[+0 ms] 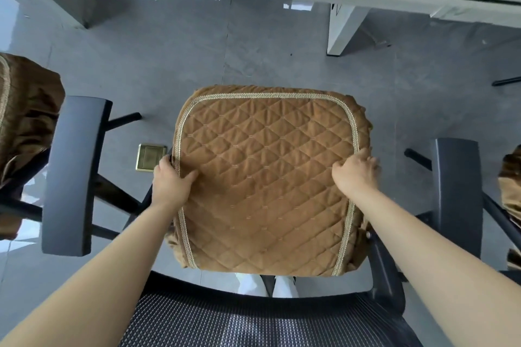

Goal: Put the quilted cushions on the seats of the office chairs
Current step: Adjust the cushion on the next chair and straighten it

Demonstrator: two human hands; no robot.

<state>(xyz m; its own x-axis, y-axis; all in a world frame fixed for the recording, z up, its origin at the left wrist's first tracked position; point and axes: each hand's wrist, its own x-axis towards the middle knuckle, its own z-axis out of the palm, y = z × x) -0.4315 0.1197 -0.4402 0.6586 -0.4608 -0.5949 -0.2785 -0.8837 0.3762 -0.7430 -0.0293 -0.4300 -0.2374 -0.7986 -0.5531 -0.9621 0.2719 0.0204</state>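
Above the grey tiled floor (169, 65), the quilted cushion (265, 177) is pinched at both side edges by the left hand (172, 183) and the right hand (356, 170); it seems soft, light and floppy.

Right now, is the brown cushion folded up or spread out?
Spread out: the brown cushion lies flat, its whole quilted top showing, left hand and right hand holding its sides.

A brown diamond-quilted cushion (265, 177) with pale braid trim lies flat over the office chair's seat, skirt overhanging.
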